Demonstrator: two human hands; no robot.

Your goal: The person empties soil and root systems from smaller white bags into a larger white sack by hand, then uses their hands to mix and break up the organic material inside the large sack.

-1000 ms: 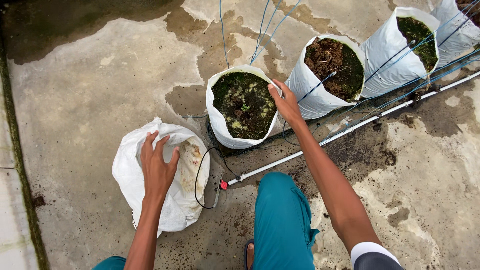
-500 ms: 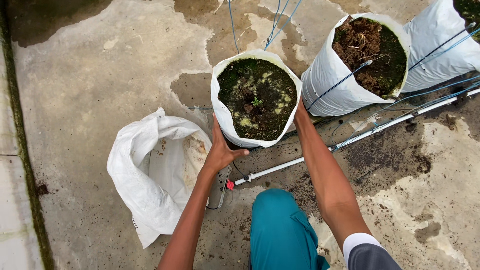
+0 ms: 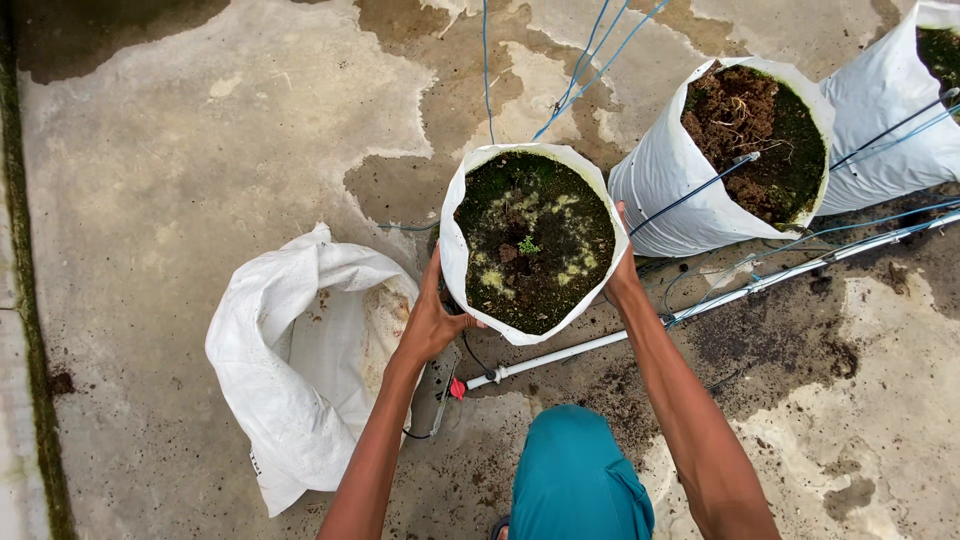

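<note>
Both hands hold the white grow bag (image 3: pixel 455 250) full of dark, mossy soil, one on each side. The left hand (image 3: pixel 432 322) presses against the bag's left wall with fingers curled around its lower edge, its grip clenched on the plastic. The right hand (image 3: pixel 622 275) is on the bag's right wall, mostly hidden behind the rim, and it too grips the bag. The bag stands upright over the wet concrete floor (image 3: pixel 200 140), just above a white pipe (image 3: pixel 560 355) with a red cap that runs slantwise to the right. A tiny green sprout (image 3: pixel 527 245) sits in the middle of the soil, with pale patches around it. Blue strings (image 3: pixel 590 70) run up from the bag toward the top edge. To the left, near the left forearm, an open white sack (image 3: pixel 290 400) lies slumped on the floor. To the right, a second grow bag (image 3: pixel 660 180) with brown roots and soil stands just beside the held one, and a third (image 3: pixel 890 120) sits farther right. A teal-clothed knee (image 3: pixel 575 475) shows at the bottom
</note>
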